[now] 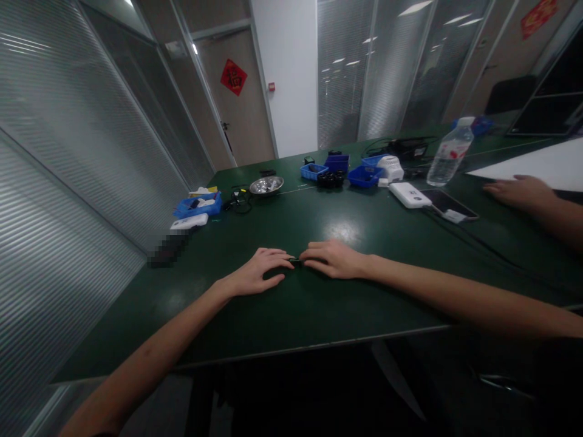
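Note:
My left hand (262, 271) and my right hand (331, 259) rest low over the dark green table (255, 321), fingertips nearly meeting. Between them lies a small, thin dark item (296, 260), too small to make out, with the fingertips of both hands at its ends. The left thumb is held apart below the other fingers. The right fingers are bent toward the item, and their undersides are hidden.
Farther back are a metal bowl (266, 186), a blue basket (198, 205), blue trays (365, 175), a white power bank (410, 195), a phone (449, 204) and a water bottle (450, 152). Another person's hand (521, 192) lies at the right by a white sheet (537, 165).

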{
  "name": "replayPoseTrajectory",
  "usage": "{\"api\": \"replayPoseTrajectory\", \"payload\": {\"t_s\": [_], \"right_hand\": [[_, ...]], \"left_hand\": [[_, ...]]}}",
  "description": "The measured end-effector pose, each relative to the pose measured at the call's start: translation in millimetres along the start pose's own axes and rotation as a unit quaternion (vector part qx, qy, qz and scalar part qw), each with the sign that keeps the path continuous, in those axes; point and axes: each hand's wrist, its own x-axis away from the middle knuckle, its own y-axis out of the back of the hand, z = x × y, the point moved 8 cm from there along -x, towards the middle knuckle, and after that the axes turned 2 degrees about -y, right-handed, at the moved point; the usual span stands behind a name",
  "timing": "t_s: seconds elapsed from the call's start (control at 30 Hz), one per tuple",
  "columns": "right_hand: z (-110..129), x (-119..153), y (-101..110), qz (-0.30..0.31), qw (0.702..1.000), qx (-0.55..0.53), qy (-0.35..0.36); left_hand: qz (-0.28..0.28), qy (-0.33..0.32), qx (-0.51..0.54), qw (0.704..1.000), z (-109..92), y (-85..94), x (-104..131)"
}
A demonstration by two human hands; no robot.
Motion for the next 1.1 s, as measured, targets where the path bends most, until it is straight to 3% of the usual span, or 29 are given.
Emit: {"api": "replayPoseTrajectory", "payload": {"t_s": [0.17, 0.83, 1.1], "right_hand": [[-2.9, -8.0, -3.4, -0.018, 0.996, -0.06, -0.061], [-8.5, -0.1, 1.6, -0.021, 0.999, 0.009, -0.03], [-38.8, 0.6, 4.9, -0.084, 0.984, 0.012, -0.159]], "left_hand": [[0.003, -0.002, -0.007, 1.0, 0.0, -2.6, -0.6], [0.007, -0.007, 0.006, 1.0, 2.6, -2.2, -0.1], [0.008, -0.007, 0.006, 1.0, -0.4, -0.2, -0.8]]}}
